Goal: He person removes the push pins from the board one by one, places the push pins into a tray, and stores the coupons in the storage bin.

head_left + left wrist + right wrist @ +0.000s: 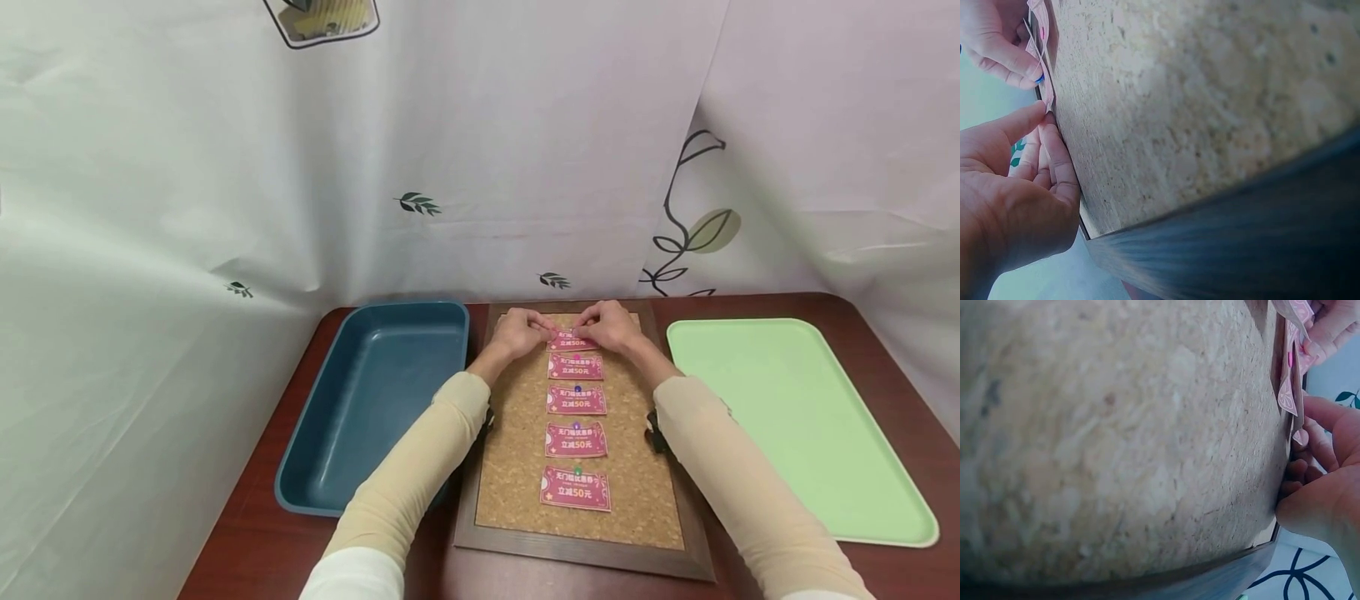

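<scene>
A framed cork board [517,467] lies on the table with a column of pink paper coupons down its middle. My left hand [517,332] pinches the left end of the topmost coupon [573,342] between thumb and fingers. At that coupon's upper right, my right hand [611,327] has its thumb and fingertips drawn together on a small blue push pin [1039,79]. Right below is the second coupon [576,367], fixed with a pink pin. Lower down, the bottom coupon [575,490] hangs from a green pin [577,471].
A deep blue tray [375,400] stands left of the board, and a flat light green tray [780,400] lies to its right. Both sit on the dark red table [247,500]. A white patterned sheet [480,150] hangs behind the table's far edge.
</scene>
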